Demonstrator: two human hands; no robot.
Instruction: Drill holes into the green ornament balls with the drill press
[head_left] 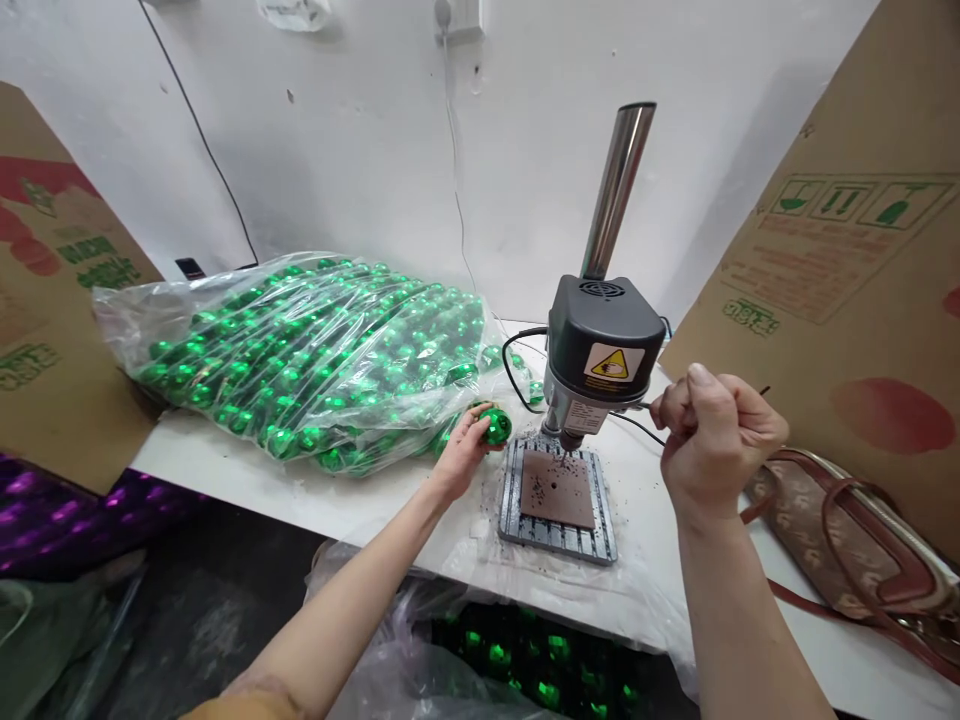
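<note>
Between the fingers of my left hand [465, 455] is a shiny green faceted ball [496, 427], held just left of a small bench drill press [600, 340]. A dark spot shows on the ball's face. My right hand [712, 435] is closed around the drill press's feed lever [641, 405] at the machine's right side; the grip end is hidden by the fingers. Below the drill chuck [572, 440], a brown square board [556, 490] with a dark hole lies on the slotted metal base [510, 515]. Dark shavings are scattered over the board and base.
A large clear plastic bag [322, 350] of green balls lies on the white table [247, 475]. Cardboard boxes stand left [67, 300] and right [847, 260]. A patterned handbag [840, 540] sits at the right. More green balls [551, 650] lie below the table's front edge.
</note>
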